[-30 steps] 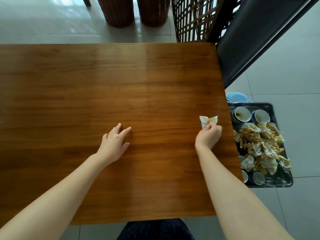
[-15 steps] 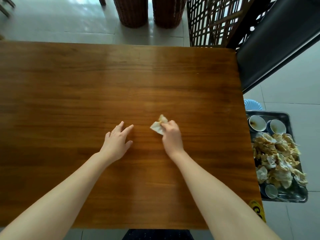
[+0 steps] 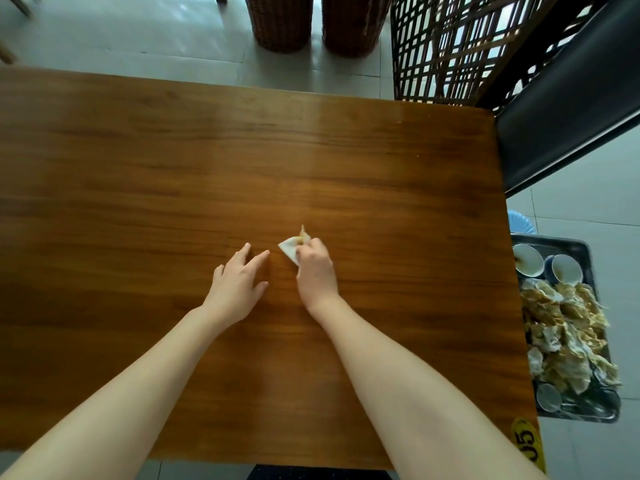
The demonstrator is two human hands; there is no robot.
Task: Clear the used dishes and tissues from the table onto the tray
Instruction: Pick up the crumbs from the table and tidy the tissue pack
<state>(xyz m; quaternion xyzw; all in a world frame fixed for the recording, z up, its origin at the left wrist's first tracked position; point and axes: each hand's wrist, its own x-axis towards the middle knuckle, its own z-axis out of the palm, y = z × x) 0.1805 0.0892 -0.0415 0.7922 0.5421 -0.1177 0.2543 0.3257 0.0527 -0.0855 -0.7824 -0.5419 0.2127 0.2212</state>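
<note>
My right hand (image 3: 315, 271) grips a crumpled, stained white tissue (image 3: 291, 249) and holds it against the wooden table (image 3: 138, 174) near its middle. My left hand (image 3: 239, 285) lies flat on the wood just to the left, fingers spread and straight, a small gap from the tissue. The metal tray (image 3: 585, 247) sits on the floor off the table's right edge. It carries a heap of stained tissues (image 3: 568, 334) and small cups (image 3: 528, 259).
Two wicker baskets (image 3: 280, 22) stand on the tiled floor beyond the table's far edge. A dark lattice screen (image 3: 446, 46) and a black panel (image 3: 568, 109) rise at the far right. A blue ribbed thing (image 3: 521, 221) lies behind the tray. A yellow number sticker (image 3: 528, 443) marks the table's near right corner.
My right hand has carried the tissue from the table's right edge leftward to the middle, close to my left hand. The left hand has stayed flat in place.
</note>
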